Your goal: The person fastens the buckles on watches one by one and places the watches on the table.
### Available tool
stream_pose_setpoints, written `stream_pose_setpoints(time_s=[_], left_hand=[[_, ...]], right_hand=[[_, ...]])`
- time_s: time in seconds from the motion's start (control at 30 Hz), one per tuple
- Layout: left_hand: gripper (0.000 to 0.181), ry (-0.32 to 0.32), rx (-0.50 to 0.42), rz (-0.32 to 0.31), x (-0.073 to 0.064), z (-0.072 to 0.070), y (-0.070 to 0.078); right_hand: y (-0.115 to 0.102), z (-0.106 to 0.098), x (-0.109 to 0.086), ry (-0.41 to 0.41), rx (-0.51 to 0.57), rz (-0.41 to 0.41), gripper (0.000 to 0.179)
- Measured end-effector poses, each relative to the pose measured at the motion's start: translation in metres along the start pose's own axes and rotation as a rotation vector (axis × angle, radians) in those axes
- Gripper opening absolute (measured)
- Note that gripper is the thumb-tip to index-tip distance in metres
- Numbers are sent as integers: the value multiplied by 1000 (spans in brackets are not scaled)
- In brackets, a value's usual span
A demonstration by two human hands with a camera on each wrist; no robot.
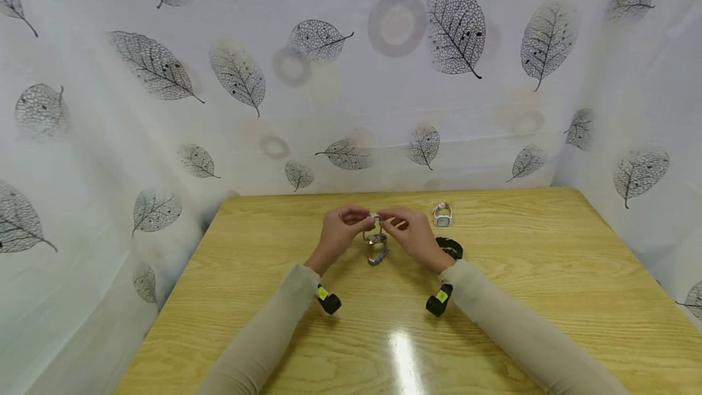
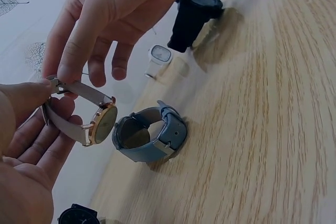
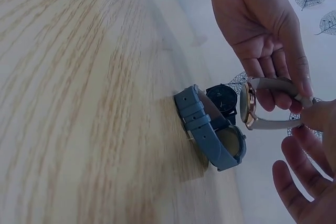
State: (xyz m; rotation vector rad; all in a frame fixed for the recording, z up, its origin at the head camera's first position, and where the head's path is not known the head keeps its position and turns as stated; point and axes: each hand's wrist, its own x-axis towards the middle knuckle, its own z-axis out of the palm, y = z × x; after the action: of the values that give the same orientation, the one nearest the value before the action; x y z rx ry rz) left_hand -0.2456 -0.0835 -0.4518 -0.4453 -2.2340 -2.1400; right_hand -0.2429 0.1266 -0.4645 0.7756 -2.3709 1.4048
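Observation:
Between my two hands hangs a watch with a pale grey strap and a rose-gold case (image 2: 103,124), raised off the table. My left hand (image 1: 340,233) pinches one side of its strap near the buckle (image 2: 55,84). From the other side, my right hand (image 1: 412,235) pinches the strap at the same end with thumb and forefinger. The strap forms a loop, with the dial at the lower end. Whether the buckle is fastened, I cannot tell. Just nearer to me, a blue-strapped watch (image 3: 202,129) stands on its side on the table, its strap looped.
On the wooden table (image 1: 263,334), a white square-faced watch (image 1: 442,216) lies at the back right. A chunky black watch (image 1: 451,247) sits beside my right wrist. Another black watch (image 3: 221,99) shows past the blue one. A leaf-patterned curtain (image 1: 351,108) hangs behind the table.

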Motion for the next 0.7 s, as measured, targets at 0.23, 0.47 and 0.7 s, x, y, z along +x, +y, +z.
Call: stream_pose_setpoints(time_s=[0.23, 0.47, 0.7], left_hand=[[22, -11, -26, 10, -1, 0, 0], [20, -4, -56, -8, 0, 2, 2], [27, 29, -155, -45, 4, 2, 4]], right_hand=[[-5, 1, 1, -3, -31, -26, 22], [-9, 1, 2, 3, -40, -11, 22], [-10, -1, 0, 9, 15, 27, 32]])
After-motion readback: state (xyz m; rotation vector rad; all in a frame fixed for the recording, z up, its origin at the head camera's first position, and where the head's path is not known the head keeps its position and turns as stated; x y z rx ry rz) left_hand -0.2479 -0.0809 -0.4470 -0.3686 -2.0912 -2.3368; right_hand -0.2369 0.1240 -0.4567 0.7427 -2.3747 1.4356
